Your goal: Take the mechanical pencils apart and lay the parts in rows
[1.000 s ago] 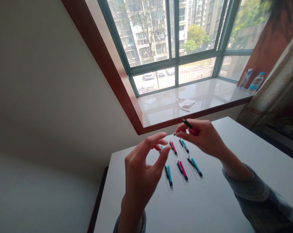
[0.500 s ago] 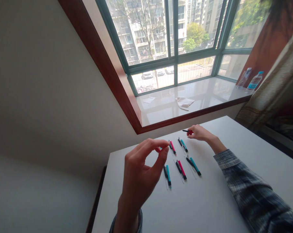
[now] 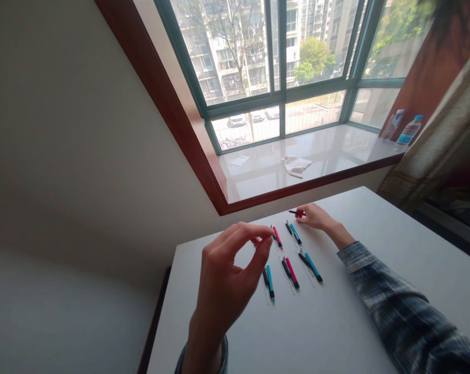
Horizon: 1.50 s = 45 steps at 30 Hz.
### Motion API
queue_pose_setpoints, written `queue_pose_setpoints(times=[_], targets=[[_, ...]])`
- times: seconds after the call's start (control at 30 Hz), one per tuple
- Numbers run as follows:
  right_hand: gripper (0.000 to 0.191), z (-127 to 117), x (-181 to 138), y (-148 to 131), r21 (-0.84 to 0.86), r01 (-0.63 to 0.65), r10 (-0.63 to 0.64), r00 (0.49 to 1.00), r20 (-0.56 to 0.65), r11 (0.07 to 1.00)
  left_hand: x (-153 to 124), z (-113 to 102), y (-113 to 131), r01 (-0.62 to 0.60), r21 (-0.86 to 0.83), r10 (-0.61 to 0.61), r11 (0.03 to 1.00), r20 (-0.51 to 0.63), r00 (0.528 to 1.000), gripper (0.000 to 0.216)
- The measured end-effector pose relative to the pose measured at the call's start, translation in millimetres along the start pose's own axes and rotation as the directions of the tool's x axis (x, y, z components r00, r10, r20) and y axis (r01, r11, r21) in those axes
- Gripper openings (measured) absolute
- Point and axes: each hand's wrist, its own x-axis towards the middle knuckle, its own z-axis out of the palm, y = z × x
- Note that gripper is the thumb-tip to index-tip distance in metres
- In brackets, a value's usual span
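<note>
My left hand (image 3: 229, 270) is raised over the near part of the table, thumb and forefinger pinched together. Anything between those fingertips is too small to make out. Farther back, my right hand (image 3: 311, 215) grips a black and red pen part (image 3: 300, 213) close to the table's far edge. Between my hands lie several taken-apart pens in rows: a teal barrel (image 3: 313, 267), a pink barrel (image 3: 292, 273) and another teal barrel (image 3: 271, 281), each beside a black part and a thin white refill. Behind them are a pink barrel (image 3: 277, 237) and a teal one (image 3: 295, 234). My left hand partly covers the pieces at the left.
The white table (image 3: 336, 322) meets the wall below a wood-framed window sill (image 3: 254, 184). On the sill lie a white cloth (image 3: 296, 165) and a paper piece (image 3: 239, 161); two plastic bottles, one blue-capped (image 3: 409, 132), stand at its right end by a curtain (image 3: 425, 140).
My right hand has shifted slightly left and toward me with the black and red pen part. My left hand has moved a little right, its pinch unchanged. The pieces on the table lie as before.
</note>
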Motion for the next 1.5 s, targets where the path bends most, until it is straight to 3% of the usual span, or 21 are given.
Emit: queue_pose_setpoints(times=[0.2,0.37,0.43,0.53,0.6,0.7,0.8,0.87,0.97,1.07,1.17,1.4,1.47,1.5], targets=[[0.028,-15,-3,-4,0.059,0.025,-0.022,0.998,-0.051,0.998,0,0,-2,0.021,0.004,-0.021,1.000,0.022,1.000,0.009],[0.037,-48,-10,-33,0.346,0.133,-0.076,0.982,-0.175,0.929,1,2,-9,0.080,-0.027,-0.079,0.996,0.005,0.997,0.009],[0.042,-63,-19,-57,0.578,0.196,-0.141,0.980,-0.138,0.792,2,2,-12,0.110,-0.041,-0.110,0.993,-0.010,0.994,0.015],[0.041,-77,-41,-101,0.883,0.209,-0.261,0.960,-0.103,0.421,2,1,-14,0.169,-0.079,-0.172,0.982,-0.025,0.985,0.030],[0.038,-80,-60,-131,0.969,0.152,-0.353,0.932,-0.076,0.194,1,0,-14,0.210,-0.138,-0.212,0.968,0.001,0.977,0.039],[0.030,-76,-89,-167,0.999,-0.021,-0.556,0.831,0.031,0.024,-2,0,-13,0.249,-0.306,-0.229,0.919,0.099,0.968,0.049],[0.035,-70,-109,-186,0.975,-0.194,-0.631,0.771,0.083,-0.109,-4,0,-13,0.253,-0.499,-0.210,0.829,0.141,0.968,0.053],[0.038,-69,-116,-191,0.947,-0.290,-0.677,0.726,0.122,-0.141,-4,-1,-13,0.249,-0.584,-0.207,0.772,0.139,0.968,0.053],[0.041,-68,-122,-196,0.907,-0.402,-0.774,0.613,0.162,-0.129,-2,-1,-13,0.270,-0.668,-0.180,0.693,0.202,0.963,0.051],[0.044,-65,-125,-202,0.880,-0.465,-0.850,0.501,0.166,-0.102,0,0,-10,0.301,-0.756,-0.099,0.582,0.302,0.948,0.048],[0.048,-60,-128,-207,0.855,-0.512,-0.884,0.431,0.178,-0.078,0,2,-6,0.291,-0.814,-0.011,0.503,0.331,0.944,0.046],[0.049,-53,-131,-211,0.786,-0.618,-0.939,0.288,0.189,-0.031,-3,3,2,0.230,-0.771,0.007,0.594,0.291,0.957,0.049],[0.051,-51,-131,-213,0.789,-0.615,-0.937,0.284,0.203,-0.015,-4,3,0,0.224,-0.742,0.005,0.632,0.293,0.956,0.053],[0.052,-51,-132,-213,0.801,-0.598,-0.924,0.314,0.219,-0.013,-5,4,-2,0.226,-0.730,-0.005,0.645,0.292,0.957,0.054]])
